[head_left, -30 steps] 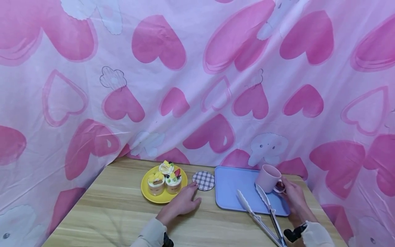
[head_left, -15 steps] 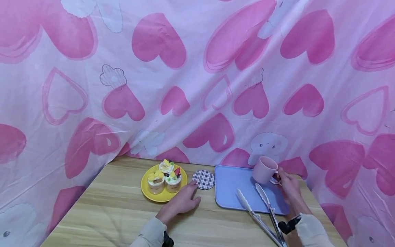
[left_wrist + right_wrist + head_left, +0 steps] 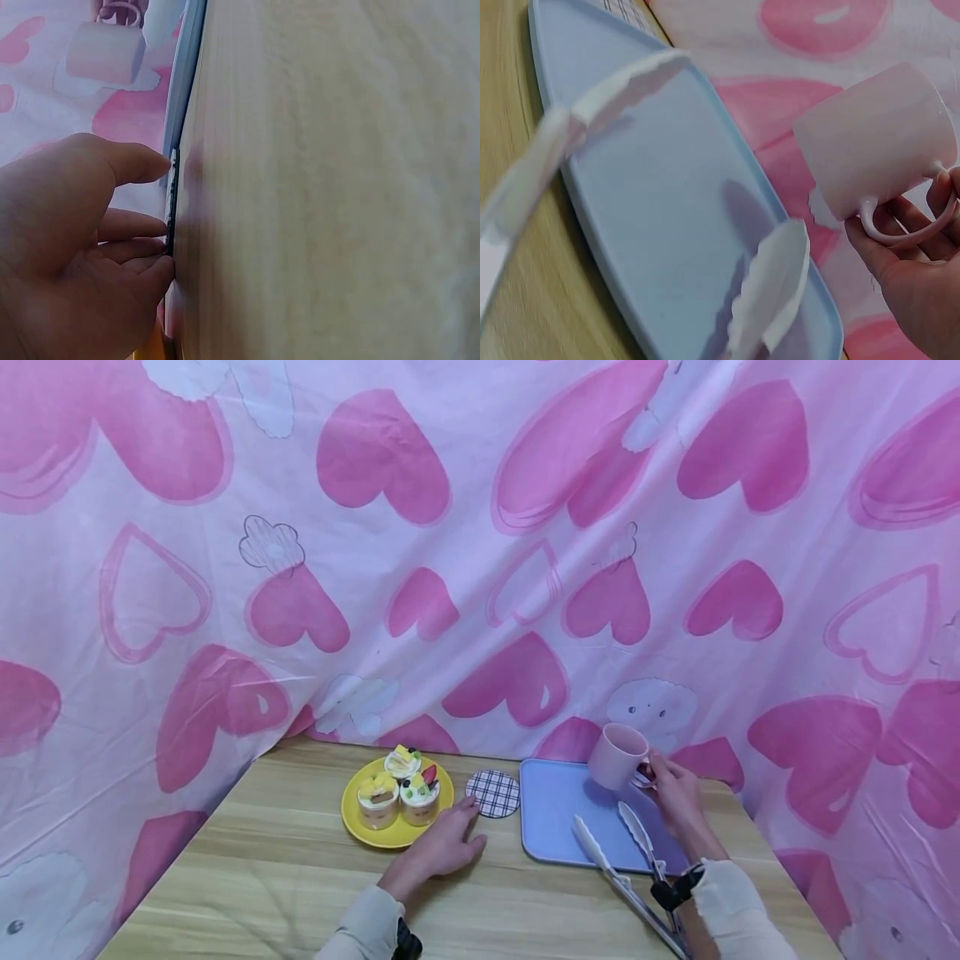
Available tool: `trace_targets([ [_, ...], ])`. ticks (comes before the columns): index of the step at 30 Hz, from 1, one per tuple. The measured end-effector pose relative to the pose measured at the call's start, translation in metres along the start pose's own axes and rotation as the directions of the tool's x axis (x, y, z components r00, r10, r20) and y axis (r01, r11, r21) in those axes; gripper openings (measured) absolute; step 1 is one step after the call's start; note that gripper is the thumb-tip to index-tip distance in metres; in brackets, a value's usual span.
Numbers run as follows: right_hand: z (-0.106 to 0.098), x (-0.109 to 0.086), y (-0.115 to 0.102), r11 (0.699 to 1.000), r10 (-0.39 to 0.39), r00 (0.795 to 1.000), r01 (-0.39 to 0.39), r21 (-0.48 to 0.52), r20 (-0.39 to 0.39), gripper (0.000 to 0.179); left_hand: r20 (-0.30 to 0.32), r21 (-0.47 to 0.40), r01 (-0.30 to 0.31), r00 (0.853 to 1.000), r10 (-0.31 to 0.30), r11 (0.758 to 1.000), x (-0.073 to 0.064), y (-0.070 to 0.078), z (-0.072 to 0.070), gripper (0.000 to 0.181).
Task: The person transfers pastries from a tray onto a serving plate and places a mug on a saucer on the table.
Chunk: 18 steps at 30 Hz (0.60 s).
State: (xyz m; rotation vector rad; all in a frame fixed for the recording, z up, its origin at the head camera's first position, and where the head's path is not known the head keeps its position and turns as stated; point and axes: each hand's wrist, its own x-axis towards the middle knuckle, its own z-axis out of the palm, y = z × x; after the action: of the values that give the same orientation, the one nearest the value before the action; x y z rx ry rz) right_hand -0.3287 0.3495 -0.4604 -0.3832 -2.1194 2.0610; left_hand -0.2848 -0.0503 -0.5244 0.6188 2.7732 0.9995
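My right hand (image 3: 677, 793) grips a pink mug (image 3: 617, 758) by its handle and holds it up over the back of the blue tray (image 3: 551, 827). In the right wrist view the mug (image 3: 877, 142) hangs above the tray, its handle inside my curled fingers. My left hand (image 3: 444, 842) lies low on the table with its fingertips at the near-left edge of a round plaid coaster (image 3: 492, 793). The left wrist view shows that hand (image 3: 90, 240) with relaxed fingers and thumb reaching to the coaster's thin edge.
Metal tongs (image 3: 630, 893) with white tips lie spread across the tray's front edge, beneath my right forearm. Left of the coaster, a yellow plate (image 3: 363, 827) carries 3 dessert cups topped with fruit. A pink heart-print curtain (image 3: 480, 568) hangs behind the wooden table (image 3: 285, 852).
My right hand has lifted the mug higher off the tray and carried it left. My left hand stays in place at the coaster.
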Motion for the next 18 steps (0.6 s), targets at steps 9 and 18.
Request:
trace_targets([
  [9,0.031,-0.003,-0.007,0.999,-0.049,0.998,0.048,0.019,0.038,0.046,-0.001,-0.002,-0.010,1.000,0.010,1.000,-0.001,0.000,-0.001,0.061],
  [18,0.062,-0.004,-0.007,0.993,-0.064,0.994,0.054,0.107,0.091,0.042,-0.004,-0.011,-0.007,1.000,0.007,1.000,-0.001,0.002,-0.002,0.061],
])
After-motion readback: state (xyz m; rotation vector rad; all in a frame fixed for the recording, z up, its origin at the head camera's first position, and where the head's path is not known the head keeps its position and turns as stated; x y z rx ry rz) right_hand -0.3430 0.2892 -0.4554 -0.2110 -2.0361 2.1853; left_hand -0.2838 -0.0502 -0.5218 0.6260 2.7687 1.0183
